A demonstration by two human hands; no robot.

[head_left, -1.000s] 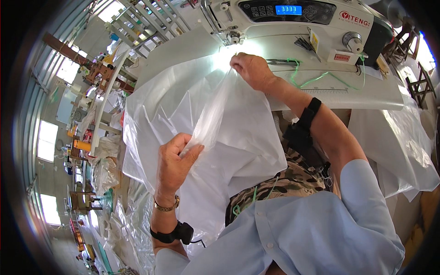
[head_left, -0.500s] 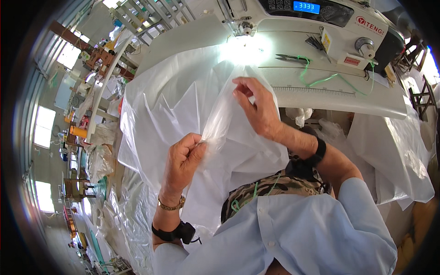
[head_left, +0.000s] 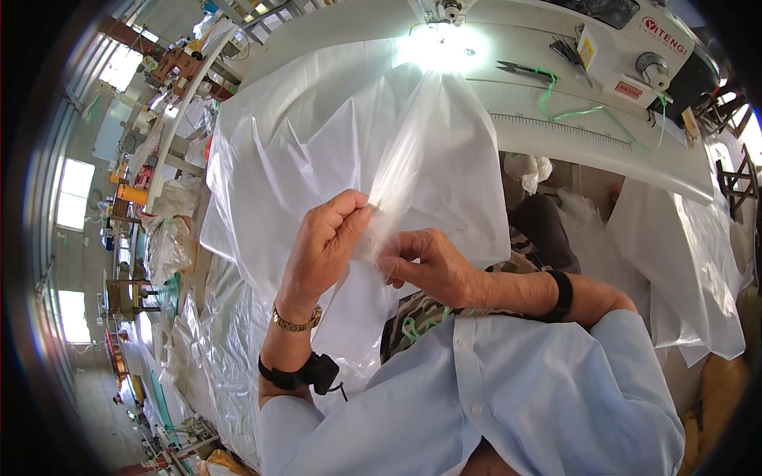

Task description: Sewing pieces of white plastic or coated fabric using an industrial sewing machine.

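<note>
Left hand (head_left: 321, 246) pinches film (head_left: 309, 151) below the light (head_left: 440, 47)!

Here's thumb against forefinger, nipping a gathered strip (head_left: 403, 155). And the right hand (head_left: 436, 266), just beside, curls its fingers at the strip's blurred lower end; whether it grips, I can't tell. The film spreads over the table (head_left: 667, 166) and drapes down its front toward the wearer. The strip's long axis slants, top end at the light, bottom end leftward and bodyward. On the machine (head_left: 635, 44), red lettering (head_left: 663, 36) and a red label (head_left: 628, 90); along the table, a marked scale (head_left: 559, 129).
</note>
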